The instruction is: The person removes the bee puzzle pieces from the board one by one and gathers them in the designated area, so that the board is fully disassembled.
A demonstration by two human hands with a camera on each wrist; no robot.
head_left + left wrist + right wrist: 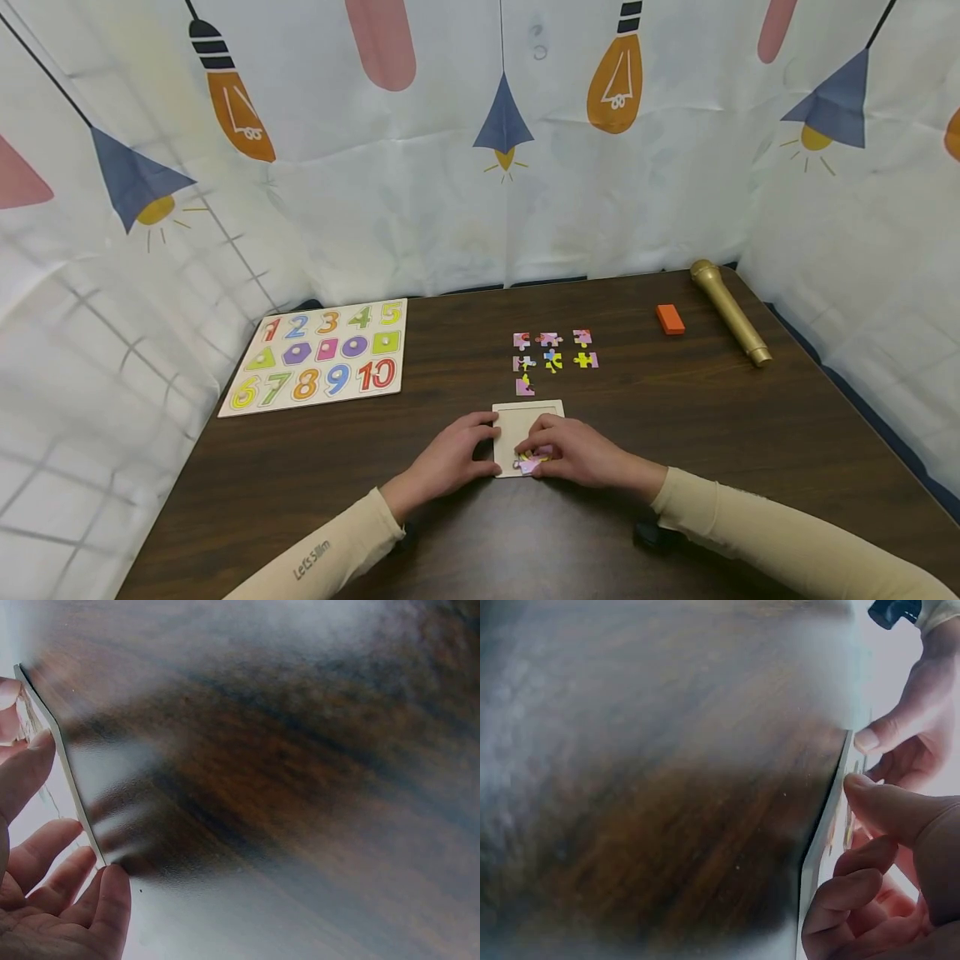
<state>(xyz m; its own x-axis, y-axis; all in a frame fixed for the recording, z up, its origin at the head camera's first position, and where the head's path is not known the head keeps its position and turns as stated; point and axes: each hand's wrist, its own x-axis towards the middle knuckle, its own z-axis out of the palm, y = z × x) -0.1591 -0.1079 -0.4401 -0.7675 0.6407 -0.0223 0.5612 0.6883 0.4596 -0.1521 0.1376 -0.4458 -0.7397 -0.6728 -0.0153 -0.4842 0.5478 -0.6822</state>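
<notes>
A small pale wooden puzzle tray (pixel 507 433) lies flat in front of me. My left hand (pixel 448 457) holds its left side, thumb near the bottom corner and fingertips along the edge. Over the tray's lower right part, my right hand (pixel 583 452) has thumb and bent fingers at a pink and yellow jigsaw piece (pixel 529 463), which it pinches. The fingers partly cover that area, so how many pieces lie there is hidden. Beyond the tray, several loose jigsaw pieces (pixel 552 360) sit in rough rows. Both wrist views show the tray edge-on, with fingers at its rim.
A number-and-shape board (pixel 313 357) lies at the back left of the dark wooden table (pixel 450 542). Toward the back right are an orange block (pixel 670 319) and a gold microphone (pixel 729 312). A patterned curtain (pixel 420 208) hangs behind the table.
</notes>
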